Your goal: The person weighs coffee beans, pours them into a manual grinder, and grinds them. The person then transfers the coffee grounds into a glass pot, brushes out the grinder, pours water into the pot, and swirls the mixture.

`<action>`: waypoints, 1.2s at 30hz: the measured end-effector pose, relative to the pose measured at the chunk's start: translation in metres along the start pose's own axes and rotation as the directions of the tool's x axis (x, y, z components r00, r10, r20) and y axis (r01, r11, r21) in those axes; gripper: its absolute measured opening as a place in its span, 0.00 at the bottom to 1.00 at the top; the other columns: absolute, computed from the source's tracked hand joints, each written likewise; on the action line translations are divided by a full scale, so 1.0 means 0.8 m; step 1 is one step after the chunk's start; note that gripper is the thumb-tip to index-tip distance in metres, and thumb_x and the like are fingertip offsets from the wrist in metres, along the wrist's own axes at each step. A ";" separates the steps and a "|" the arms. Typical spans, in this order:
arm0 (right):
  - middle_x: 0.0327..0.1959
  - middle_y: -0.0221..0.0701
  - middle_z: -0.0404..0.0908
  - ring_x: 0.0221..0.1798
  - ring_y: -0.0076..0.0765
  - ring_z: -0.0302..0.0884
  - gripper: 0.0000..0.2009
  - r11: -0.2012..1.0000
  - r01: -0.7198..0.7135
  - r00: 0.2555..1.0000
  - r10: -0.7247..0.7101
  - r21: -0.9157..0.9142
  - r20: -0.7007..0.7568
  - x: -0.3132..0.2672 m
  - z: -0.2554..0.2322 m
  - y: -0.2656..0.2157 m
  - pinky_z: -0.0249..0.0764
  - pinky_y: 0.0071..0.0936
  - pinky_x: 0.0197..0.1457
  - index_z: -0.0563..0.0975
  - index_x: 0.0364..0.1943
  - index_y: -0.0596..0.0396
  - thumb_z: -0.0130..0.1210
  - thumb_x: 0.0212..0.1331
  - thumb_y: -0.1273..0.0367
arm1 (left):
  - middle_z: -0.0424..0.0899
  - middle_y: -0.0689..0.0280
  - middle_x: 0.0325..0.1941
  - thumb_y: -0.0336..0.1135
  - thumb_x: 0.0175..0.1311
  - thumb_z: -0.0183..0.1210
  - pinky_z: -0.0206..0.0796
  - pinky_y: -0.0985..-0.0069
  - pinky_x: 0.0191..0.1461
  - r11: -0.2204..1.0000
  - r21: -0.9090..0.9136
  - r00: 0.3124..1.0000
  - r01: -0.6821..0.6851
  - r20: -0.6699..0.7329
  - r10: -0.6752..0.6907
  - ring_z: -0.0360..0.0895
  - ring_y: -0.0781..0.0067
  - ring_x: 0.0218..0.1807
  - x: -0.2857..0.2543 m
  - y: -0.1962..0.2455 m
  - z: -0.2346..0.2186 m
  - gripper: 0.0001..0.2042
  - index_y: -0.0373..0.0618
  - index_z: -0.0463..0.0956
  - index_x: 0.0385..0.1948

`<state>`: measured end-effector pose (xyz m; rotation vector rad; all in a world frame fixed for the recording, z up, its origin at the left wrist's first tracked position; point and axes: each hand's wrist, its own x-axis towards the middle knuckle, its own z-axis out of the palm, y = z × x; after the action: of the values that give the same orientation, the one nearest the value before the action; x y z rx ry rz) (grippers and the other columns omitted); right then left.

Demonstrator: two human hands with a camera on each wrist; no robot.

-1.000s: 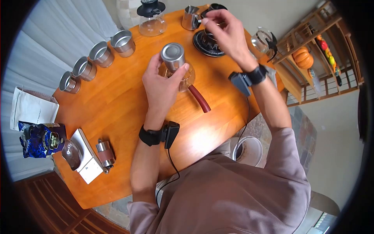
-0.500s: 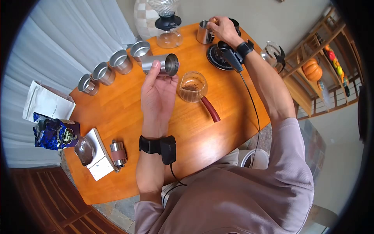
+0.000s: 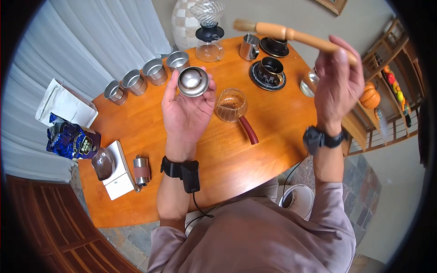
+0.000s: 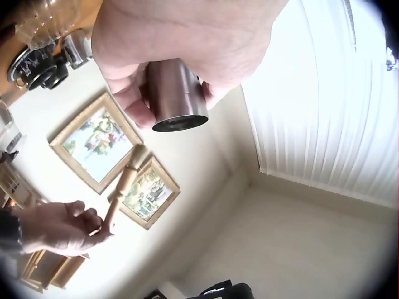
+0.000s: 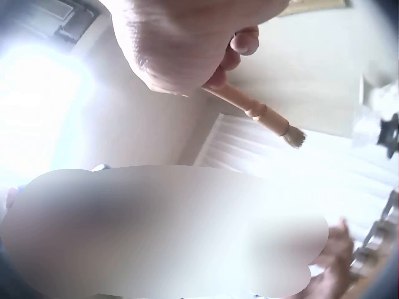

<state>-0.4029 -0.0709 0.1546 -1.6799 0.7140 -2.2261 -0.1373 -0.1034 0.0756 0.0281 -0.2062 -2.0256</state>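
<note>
Wooden table (image 3: 282, 123) by a white curtain (image 3: 91, 41), both hands gripping

Pale walls (image 3: 291, 11) rise beyond the hands; the left wrist view shows two framed pictures (image 4: 96, 143) on one. Curtain folds hang to the left of the left hand (image 3: 187, 120), and a wooden rack (image 3: 359, 129) stands past the right hand (image 3: 337, 82). Across the glossy orange-brown tabletop, a white bag (image 3: 68, 104) and a blue bag (image 3: 73, 139) stand well left of the left hand, with a white scale (image 3: 119, 175) and a hand grinder (image 3: 142, 170) beside its forearm. Four metal cups (image 3: 154, 72) line up beyond it, leftward. Between the hands, nearer the left, sits a red-handled glass pot (image 3: 231, 103); a black cup on its saucer (image 3: 268, 73) is farther off. Raised, the right hand grips a wooden brush (image 3: 298, 35), bristles pointing leftward. Curled left fingers hold a small steel cylinder (image 3: 193, 82) above the table.
</note>
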 end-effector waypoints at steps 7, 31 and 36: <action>0.37 0.42 0.83 0.27 0.31 0.74 0.16 0.932 0.349 0.832 -0.354 0.092 0.428 -0.052 0.024 -0.042 0.69 0.27 0.31 0.77 0.49 0.69 0.64 0.62 0.71 | 0.86 0.57 0.41 0.53 0.76 0.50 0.80 0.72 0.43 0.985 0.166 0.998 -0.051 -0.040 0.058 0.84 0.63 0.39 -0.027 0.003 -0.015 0.22 0.39 0.79 0.44; 0.29 0.36 0.78 0.30 0.42 0.74 0.17 0.855 0.448 0.702 -0.155 -0.262 0.696 -0.097 0.138 -0.083 0.72 0.33 0.31 0.79 0.40 0.60 0.72 0.47 0.73 | 0.77 0.69 0.21 0.64 0.70 0.49 0.53 0.85 0.13 0.812 0.569 0.984 0.126 -0.174 -0.031 0.67 0.80 0.14 -0.070 0.047 0.006 0.26 0.47 0.77 0.34; 0.28 0.35 0.78 0.30 0.40 0.74 0.15 0.762 0.566 0.651 -0.179 -0.315 0.737 -0.085 0.134 -0.099 0.71 0.31 0.31 0.79 0.42 0.60 0.70 0.49 0.76 | 0.72 0.71 0.17 0.64 0.72 0.47 0.50 0.85 0.12 0.815 0.572 0.971 0.091 -0.232 0.055 0.62 0.81 0.12 -0.067 0.031 0.004 0.27 0.48 0.75 0.29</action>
<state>-0.2739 0.0046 0.1632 -2.9439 0.8487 -1.4292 -0.0917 -0.0661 0.0787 0.6613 -0.6686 -1.8849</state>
